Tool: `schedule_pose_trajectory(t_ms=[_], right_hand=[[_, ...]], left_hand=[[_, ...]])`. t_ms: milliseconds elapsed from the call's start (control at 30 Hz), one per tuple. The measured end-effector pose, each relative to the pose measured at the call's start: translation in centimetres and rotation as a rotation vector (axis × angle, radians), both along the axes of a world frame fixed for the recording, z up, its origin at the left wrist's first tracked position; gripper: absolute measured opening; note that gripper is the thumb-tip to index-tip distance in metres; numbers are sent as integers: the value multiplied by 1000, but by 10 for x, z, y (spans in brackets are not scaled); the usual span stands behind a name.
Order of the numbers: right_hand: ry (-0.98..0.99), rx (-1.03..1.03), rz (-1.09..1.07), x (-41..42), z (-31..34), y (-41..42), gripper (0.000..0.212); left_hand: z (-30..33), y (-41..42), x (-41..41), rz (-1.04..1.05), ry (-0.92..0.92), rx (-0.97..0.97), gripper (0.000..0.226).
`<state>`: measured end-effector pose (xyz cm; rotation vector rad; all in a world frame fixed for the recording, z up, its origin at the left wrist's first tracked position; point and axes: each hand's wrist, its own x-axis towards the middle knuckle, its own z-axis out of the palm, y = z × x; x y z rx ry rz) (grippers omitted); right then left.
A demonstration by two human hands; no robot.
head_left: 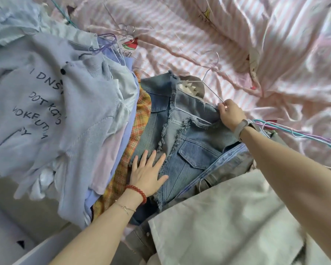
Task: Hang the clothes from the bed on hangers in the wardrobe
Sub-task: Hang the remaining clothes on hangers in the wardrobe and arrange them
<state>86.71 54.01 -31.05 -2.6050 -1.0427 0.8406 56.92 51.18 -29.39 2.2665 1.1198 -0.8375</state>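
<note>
Denim jacket [189, 150] lies front-up on the bed, among a heap of clothes; we note stiff blue twill, frayed fringe along the placket and neckline, a flapped chest pocket. A thin white wire hanger [208, 87] sits inside its collar, hook pointing up over the sheet. Our left hand [147, 173] lies flat on the lower front of the jacket, fingers straight and spread, holding nothing. Our right hand [230, 113] pinches the hanger's arm at the jacket's shoulder, fingertips curled round the wire and cloth. A red bead bracelet [138, 190] rings the left wrist; a grey band [242, 129] the right. Left of the jacket: an orange plaid shirt [139, 119], then a soft pale-blue knit top [52, 104] with dark stitched lettering. Loose wire hangers [294, 134], teal and lilac, lie just beside the right wrist. Bed sheet [180, 35] is pink-and-white striped, rumpled. A pale grey-white garment [227, 217] covers the jacket's lower corner
</note>
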Motion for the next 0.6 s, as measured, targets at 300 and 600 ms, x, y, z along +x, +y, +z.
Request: schedule_pose_trajectory(t_ms=[300, 600], right_hand=[[-161, 476, 20, -32, 24, -52, 26], [-179, 573, -14, -37, 28, -71, 30]], left_hand=[[50, 82, 34, 386, -512, 227, 42], [55, 187, 75, -93, -152, 210, 45]])
